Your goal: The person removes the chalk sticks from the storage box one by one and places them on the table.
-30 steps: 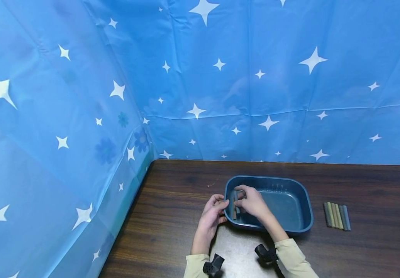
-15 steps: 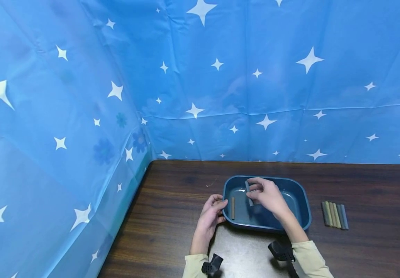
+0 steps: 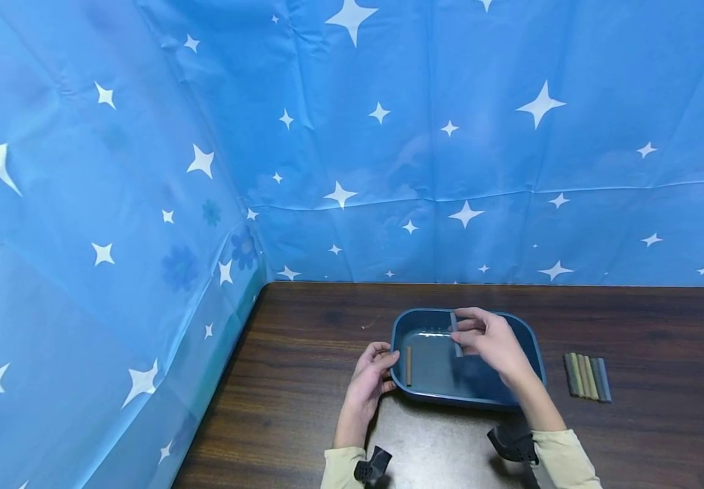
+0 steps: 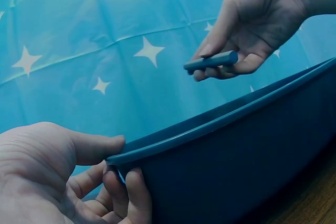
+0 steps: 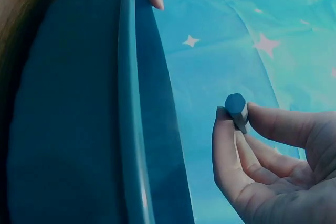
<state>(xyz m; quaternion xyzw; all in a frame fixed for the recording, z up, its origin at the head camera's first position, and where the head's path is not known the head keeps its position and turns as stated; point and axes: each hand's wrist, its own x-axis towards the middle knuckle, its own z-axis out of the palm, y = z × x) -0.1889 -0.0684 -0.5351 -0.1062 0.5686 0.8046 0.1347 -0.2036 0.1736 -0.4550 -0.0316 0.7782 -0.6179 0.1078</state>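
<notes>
My right hand (image 3: pixel 495 343) pinches a blue-grey stick (image 3: pixel 456 334) between thumb and fingers, above the dark blue basin (image 3: pixel 474 402). The stick's flat, many-sided end (image 5: pixel 235 103) faces the right wrist camera. In the left wrist view the stick is raised over the basin's rim (image 4: pixel 210 124). My left hand (image 3: pixel 365 384) grips the left end of that rim, with the thumb on top and the fingers curled against the outer wall. A brown stick (image 3: pixel 409 367) lies inside the basin at its left end.
Several sticks (image 3: pixel 588 377) in greenish, yellowish and blue-grey tones lie side by side on the dark wooden table (image 3: pixel 303 353), right of the basin. A blue curtain with white stars (image 3: pixel 382 156) hangs behind and to the left.
My right hand has lifted the blue-grey stick from beside the brown one and moved right and slightly away with it. The left hand keeps its hold on the rim.
</notes>
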